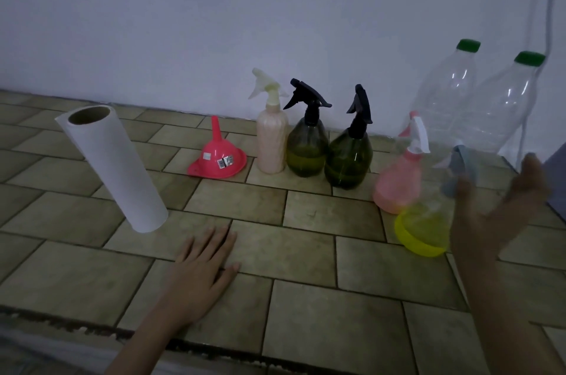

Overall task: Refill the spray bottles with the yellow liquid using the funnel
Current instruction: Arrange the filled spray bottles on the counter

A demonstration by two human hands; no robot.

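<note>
Head view first: the red funnel (pixel 218 157) is sat upside down on the tiled table (pixel 306 252), and everything else can be placed off it. Just beside it on the right a cream spray bottle (pixel 271 142) is lined up with two dark green spray bottles (pixel 306 145) (pixel 349 157), both part filled with yellowish liquid. Further right a pink spray bottle (pixel 398 181) and a yellow-bottomed one (pixel 425 227) are seen, the latter blurred. Behind those, two big clear bottles (pixel 444 93) with green caps are stood, apparently empty.

The left hand (pixel 202 270) is laid flat on the table in front of the funnel, fingers straight, nothing held. The right hand (pixel 496 206) is raised far right, fingers spread, nothing gripped.

Handling guess: thin plastic, so light and probably tippy. The bottles are best taken round the neck under the trigger, the funnel by its spout.
</note>
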